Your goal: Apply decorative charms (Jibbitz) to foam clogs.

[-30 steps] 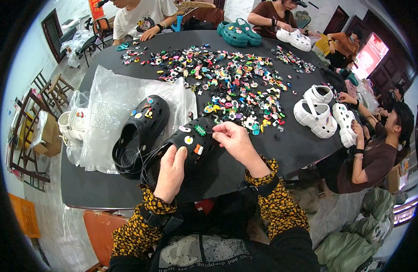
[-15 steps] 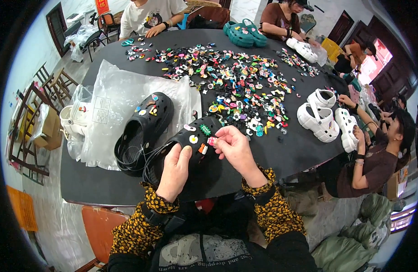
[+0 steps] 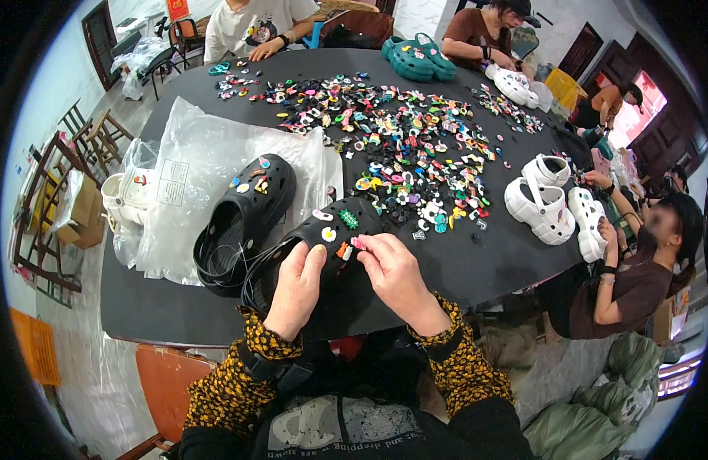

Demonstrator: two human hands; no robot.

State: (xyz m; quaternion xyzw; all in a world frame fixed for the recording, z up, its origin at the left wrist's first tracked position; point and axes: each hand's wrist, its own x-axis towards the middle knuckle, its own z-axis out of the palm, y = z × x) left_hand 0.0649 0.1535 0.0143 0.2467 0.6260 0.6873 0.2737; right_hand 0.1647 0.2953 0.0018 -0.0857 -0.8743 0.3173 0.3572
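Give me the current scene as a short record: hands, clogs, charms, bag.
Left hand: grips held clog, black
Right hand: fingers pinch pink-red charm at that clog; seating unclear
Charms on it: include green charm, flower charm
Second clog: black, to its left, charms fitted
Loose charms: spread beyond, on table
Plastic bag: left of second clog

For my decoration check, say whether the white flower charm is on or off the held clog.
On: the white flower charm sits against the held clog, with nothing else holding it.

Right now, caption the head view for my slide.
The left hand holds a charm-studded black clog; the right hand pinches a small pink charm close to it.
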